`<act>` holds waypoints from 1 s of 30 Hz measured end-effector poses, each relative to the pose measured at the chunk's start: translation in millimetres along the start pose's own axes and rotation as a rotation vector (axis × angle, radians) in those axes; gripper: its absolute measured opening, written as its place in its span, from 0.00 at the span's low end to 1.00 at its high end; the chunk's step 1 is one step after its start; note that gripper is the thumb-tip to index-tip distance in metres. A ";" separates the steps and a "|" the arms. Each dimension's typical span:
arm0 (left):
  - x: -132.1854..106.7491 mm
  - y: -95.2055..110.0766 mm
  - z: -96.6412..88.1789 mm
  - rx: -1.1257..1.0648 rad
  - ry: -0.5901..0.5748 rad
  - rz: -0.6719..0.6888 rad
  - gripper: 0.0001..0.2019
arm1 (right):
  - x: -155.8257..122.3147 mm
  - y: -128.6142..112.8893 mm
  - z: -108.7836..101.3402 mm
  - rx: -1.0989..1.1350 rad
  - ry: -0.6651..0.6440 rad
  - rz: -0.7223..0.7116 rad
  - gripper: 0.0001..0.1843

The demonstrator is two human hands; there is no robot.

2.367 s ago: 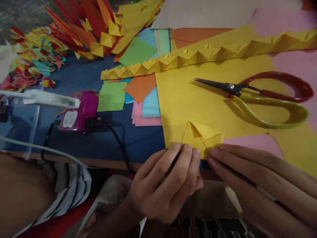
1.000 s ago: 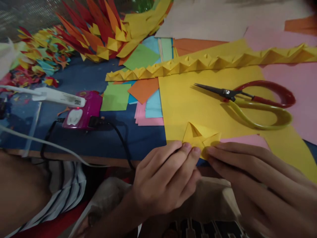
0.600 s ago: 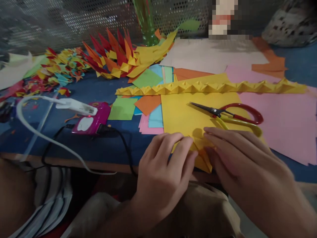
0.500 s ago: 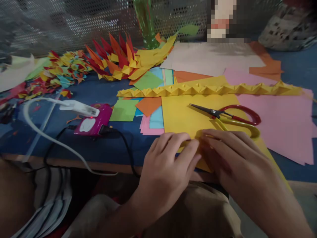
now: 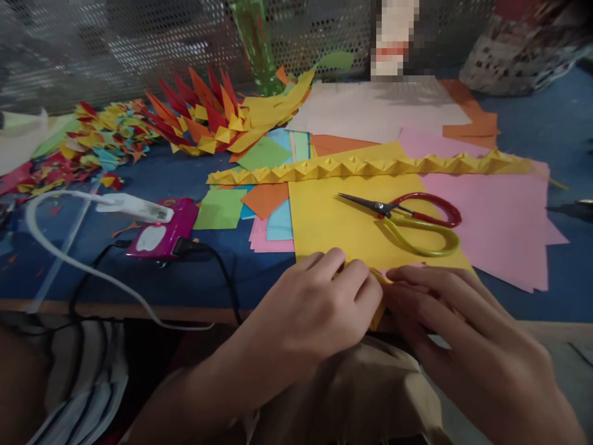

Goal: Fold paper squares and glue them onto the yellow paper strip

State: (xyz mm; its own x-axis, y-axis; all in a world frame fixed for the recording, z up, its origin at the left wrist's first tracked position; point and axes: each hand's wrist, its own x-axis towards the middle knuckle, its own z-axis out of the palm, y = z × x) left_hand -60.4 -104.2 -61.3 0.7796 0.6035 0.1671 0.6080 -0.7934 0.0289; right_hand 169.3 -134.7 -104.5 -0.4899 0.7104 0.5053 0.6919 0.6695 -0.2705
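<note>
Head view: fingers of left hand and right hand pinch folded yellow paper between them.

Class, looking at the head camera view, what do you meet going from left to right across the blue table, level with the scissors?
magenta device → green paper square → scissors → pink sheet

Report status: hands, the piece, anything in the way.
Left hand gripping folded yellow paper. Right hand fingers on it, grip unclear. Scissors lie apart on the yellow sheet, clear of both hands.
</note>
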 end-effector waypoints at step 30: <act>4.9 6.8 11.5 -0.263 0.078 -0.264 0.07 | -28.6 14.8 -0.6 0.097 -0.120 0.009 0.21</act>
State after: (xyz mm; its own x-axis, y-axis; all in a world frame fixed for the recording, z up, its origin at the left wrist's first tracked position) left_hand -50.7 -105.6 -71.6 0.5814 0.7901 0.1942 0.7191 -0.6107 0.3316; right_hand 193.8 -145.2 -122.4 -0.5476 0.7334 0.4028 0.6447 0.6767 -0.3556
